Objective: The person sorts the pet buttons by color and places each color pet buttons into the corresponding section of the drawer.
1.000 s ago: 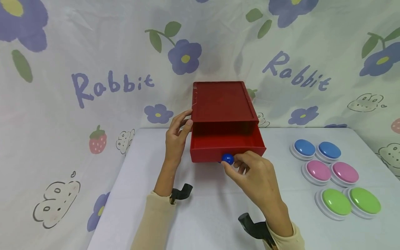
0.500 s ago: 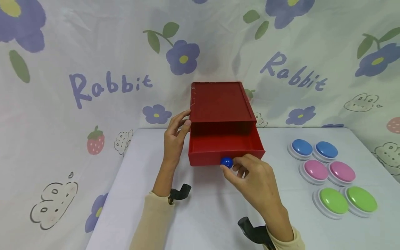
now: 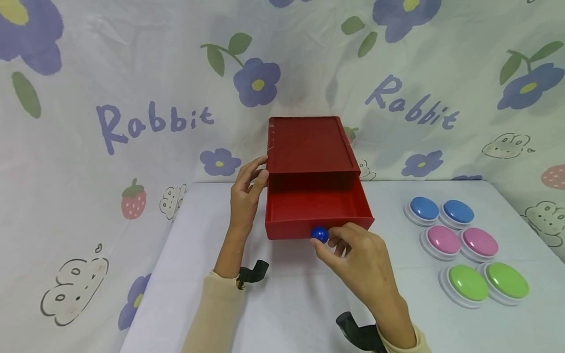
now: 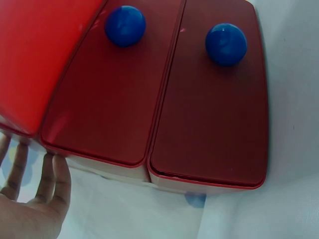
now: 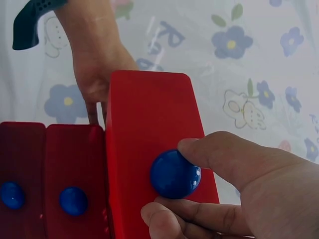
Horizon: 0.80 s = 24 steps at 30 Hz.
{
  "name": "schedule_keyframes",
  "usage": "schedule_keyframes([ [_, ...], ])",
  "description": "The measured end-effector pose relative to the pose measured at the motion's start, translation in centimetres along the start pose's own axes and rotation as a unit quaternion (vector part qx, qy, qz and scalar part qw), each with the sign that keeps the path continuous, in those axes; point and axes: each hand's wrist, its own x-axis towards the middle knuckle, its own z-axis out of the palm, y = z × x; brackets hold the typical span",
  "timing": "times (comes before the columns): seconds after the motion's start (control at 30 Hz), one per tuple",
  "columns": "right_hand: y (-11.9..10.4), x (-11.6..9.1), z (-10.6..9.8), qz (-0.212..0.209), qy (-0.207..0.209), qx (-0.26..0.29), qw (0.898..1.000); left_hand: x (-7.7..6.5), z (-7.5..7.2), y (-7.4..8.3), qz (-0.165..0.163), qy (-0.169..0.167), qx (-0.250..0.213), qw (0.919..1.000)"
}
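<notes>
A red drawer cabinet (image 3: 310, 144) stands at the back of the table, its top drawer (image 3: 315, 204) pulled out with no contents showing inside. My right hand (image 3: 364, 255) pinches the round blue knob (image 3: 320, 234) on that drawer's front between thumb and fingers. In the right wrist view the thumb lies on one side of the knob and the fingers on the other. My left hand (image 3: 245, 198) touches the cabinet's left side, fingers extended. Two lower drawers, each with a blue knob (image 4: 226, 44), are closed in the left wrist view.
To the right stand several round push buttons with white bases: a blue pair (image 3: 424, 209), a pink pair (image 3: 443, 240) and a green pair (image 3: 468, 283). A flower-printed cloth (image 3: 154, 73) hangs behind the white table (image 3: 282, 309).
My right hand has drawn the top drawer a little further out, towards me. The left hand stays against the cabinet's side. The head view has shifted slightly.
</notes>
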Motion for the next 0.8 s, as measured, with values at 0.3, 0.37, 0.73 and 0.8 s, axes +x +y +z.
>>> schedule_keyframes([
  [0.3, -0.13, -0.38, -0.11, 0.005, -0.001, -0.004, 1.000, 0.00, -0.09, -0.07, 0.000, 0.000, 0.003, 1.0000],
  [0.37, -0.18, -0.45, -0.16, 0.008, -0.003, -0.004, 1.000, 0.00, -0.08, -0.11, 0.001, -0.001, 0.003, 1.0000],
  [0.73, -0.48, -0.84, -0.45, 0.014, -0.006, -0.010, 1.000, -0.06, -0.02, 0.08, 0.001, -0.001, 0.004, 1.0000],
  [0.8, -0.54, -0.89, -0.51, 0.015, -0.007, -0.011, 1.000, -0.08, -0.02, 0.15, 0.000, 0.000, 0.008, 1.0000],
])
